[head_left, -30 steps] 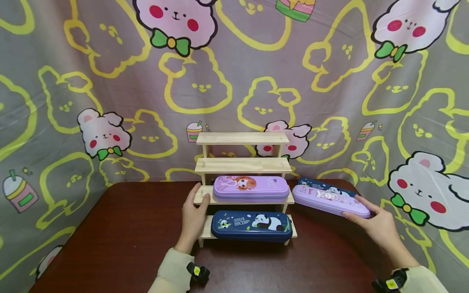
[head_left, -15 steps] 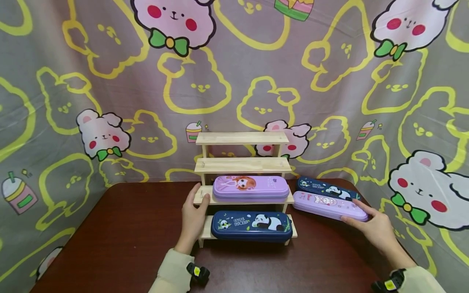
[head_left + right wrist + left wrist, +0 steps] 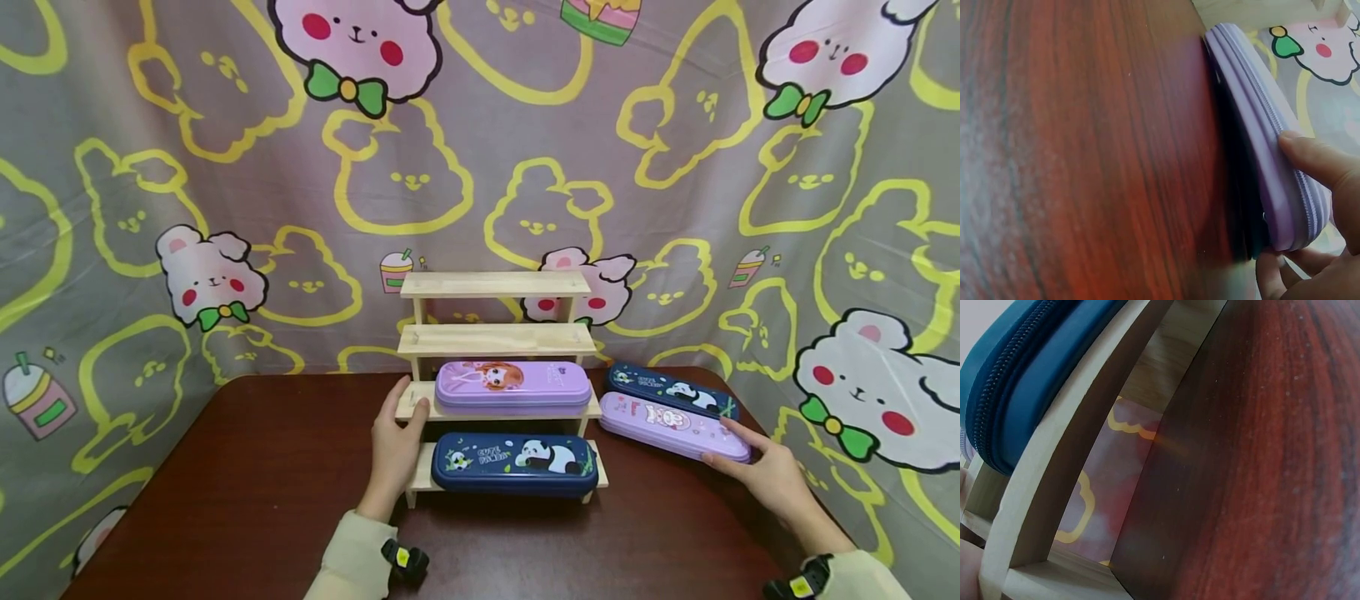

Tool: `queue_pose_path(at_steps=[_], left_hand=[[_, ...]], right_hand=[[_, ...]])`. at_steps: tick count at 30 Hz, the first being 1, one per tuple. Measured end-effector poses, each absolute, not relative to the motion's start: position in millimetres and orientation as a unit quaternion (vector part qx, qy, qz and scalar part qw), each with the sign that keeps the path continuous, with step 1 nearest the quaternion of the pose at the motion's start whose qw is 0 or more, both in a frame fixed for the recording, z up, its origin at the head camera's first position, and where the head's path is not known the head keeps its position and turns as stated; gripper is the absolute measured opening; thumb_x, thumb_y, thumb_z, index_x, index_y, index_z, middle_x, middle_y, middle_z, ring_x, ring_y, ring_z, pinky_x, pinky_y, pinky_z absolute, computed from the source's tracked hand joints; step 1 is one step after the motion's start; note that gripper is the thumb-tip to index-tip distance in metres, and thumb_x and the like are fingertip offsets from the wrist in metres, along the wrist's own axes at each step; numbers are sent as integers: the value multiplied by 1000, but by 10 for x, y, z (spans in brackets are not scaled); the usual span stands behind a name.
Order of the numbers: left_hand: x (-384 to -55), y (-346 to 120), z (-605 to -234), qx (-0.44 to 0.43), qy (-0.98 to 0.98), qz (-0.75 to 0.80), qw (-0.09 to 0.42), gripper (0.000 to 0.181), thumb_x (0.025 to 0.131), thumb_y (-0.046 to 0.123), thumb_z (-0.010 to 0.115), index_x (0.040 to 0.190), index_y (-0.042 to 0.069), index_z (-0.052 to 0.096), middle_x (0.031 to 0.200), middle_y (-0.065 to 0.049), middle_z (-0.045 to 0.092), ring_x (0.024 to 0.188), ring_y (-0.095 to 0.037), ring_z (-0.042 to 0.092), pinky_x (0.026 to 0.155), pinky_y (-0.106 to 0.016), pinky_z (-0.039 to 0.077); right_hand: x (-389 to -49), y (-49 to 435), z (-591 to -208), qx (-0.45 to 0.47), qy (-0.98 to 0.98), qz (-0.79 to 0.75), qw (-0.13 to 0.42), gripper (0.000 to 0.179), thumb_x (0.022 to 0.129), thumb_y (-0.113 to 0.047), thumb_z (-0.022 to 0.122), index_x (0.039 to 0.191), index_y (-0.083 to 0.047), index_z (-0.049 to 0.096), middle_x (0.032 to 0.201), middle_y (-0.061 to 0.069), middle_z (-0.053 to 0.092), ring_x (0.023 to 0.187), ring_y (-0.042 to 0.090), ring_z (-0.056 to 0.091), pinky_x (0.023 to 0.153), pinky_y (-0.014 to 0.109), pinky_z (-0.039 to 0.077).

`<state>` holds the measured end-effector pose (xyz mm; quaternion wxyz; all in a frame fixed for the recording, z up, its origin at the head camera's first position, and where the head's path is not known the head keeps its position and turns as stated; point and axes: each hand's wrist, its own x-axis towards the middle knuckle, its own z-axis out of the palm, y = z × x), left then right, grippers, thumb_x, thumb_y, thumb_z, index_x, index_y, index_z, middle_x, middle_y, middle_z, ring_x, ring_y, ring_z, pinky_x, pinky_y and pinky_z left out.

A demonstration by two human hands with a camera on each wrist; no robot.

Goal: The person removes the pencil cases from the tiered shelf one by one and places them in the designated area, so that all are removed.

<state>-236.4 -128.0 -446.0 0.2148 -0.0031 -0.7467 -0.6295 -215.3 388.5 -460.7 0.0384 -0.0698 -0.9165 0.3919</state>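
Note:
My right hand (image 3: 772, 475) pinches the right end of a lavender pencil case (image 3: 667, 427) with a cartoon print, thumb on its front side. Directly behind that case lies a dark blue panda pencil case (image 3: 675, 392). In the right wrist view, a dark strip runs under the lavender zipped case (image 3: 1272, 137). My left hand (image 3: 395, 450) holds the left end of a stepped wooden rack (image 3: 498, 337), thumb in front. On the rack's lower steps sit a purple pencil case (image 3: 513, 387) with a red-haired girl and another blue panda pencil case (image 3: 517, 462).
The rack stands on a dark reddish-brown table (image 3: 247, 483), with two bare upper steps. A grey curtain (image 3: 480, 192) printed with yellow outlines and white bunnies hangs behind and at both sides. In the left wrist view the rack's bottom board (image 3: 1054, 437) runs close over the table.
My right hand has brought the lavender case down and toward me, off the blue panda case behind it, which shows more now. My left hand has stayed on the rack.

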Motion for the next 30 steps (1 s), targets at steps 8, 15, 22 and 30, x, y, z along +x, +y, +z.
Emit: queue_pose_path(at_steps=[8, 15, 22, 30], left_hand=[[-2422, -1313, -4570, -4, -753, -620, 221, 54, 98, 25, 64, 147, 11, 47, 147, -9, 48, 136, -25, 41, 113, -46, 30], [-2422, -1316, -4571, -2, -752, -619, 228, 55, 98, 25, 65, 147, 10, 47, 146, -8, 48, 136, -25, 42, 112, -47, 31], [-2429, -1317, -4571, -3, -753, -618, 226, 53, 98, 25, 64, 147, 11, 47, 147, -9, 48, 136, -26, 41, 112, -48, 30], [-2420, -1314, -4562, -3, -752, -620, 224, 53, 98, 26, 64, 147, 12, 47, 147, -8, 47, 137, -25, 40, 113, -46, 30]], right_hand=[[-2176, 3932, -4643, -76, -918, 388, 10, 103, 80, -60, 73, 152, 0, 30, 146, 42, 25, 124, 55, 30, 98, 70, 29], [-2218, 3959, -4654, -73, -918, 390, -7, 98, 84, -53, 74, 151, 3, 31, 146, 41, 26, 122, 53, 31, 98, 67, 30], [-2195, 3940, -4613, -84, -915, 393, 21, 90, 86, -48, 74, 150, 2, 35, 146, 40, 26, 125, 53, 32, 101, 67, 32], [-2108, 3791, -4480, -83, -909, 395, 101, 72, 91, -41, 70, 144, 1, 47, 143, 36, 37, 115, 53, 48, 71, 18, 50]])
